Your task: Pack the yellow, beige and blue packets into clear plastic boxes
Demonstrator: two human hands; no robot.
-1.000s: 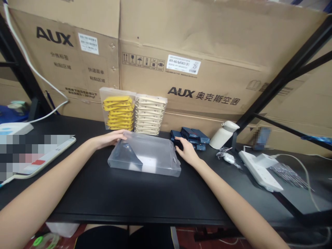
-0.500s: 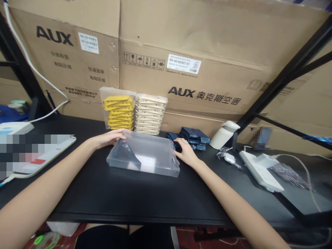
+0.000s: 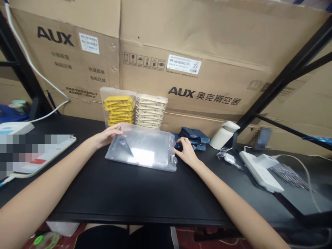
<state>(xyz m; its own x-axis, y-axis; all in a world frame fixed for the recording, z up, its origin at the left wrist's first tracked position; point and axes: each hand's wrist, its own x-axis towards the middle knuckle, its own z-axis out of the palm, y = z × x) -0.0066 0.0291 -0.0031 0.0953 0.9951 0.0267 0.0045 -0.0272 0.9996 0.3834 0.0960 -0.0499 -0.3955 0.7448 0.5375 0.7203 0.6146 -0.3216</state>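
Observation:
A clear plastic box (image 3: 145,145) is tilted above the black tabletop, its far edge raised. My left hand (image 3: 110,134) grips its far left corner, thumb on top and fingers at the edge. At the right end, where small cut-out flaps show, my right hand (image 3: 186,152) has its thumb at the box's edge, with the fingers curved and apart from the thumb. Dark blue packets (image 3: 195,136) lie just behind that hand. Behind the box stand two more clear boxes, one with yellow packets (image 3: 119,109), one with cream packets (image 3: 150,110).
Large cardboard cartons (image 3: 207,38) line the back. To the right are a white bottle (image 3: 224,135), a cable bundle (image 3: 229,157), a power strip (image 3: 261,171) and thin sticks (image 3: 290,176). A tablet (image 3: 52,155) lies left. Black metal posts (image 3: 282,86) flank the table.
The clear box has tilted up, its far edge rising and its near edge shifting away from me. My left hand has moved slightly left with its corner; my right hand has barely moved.

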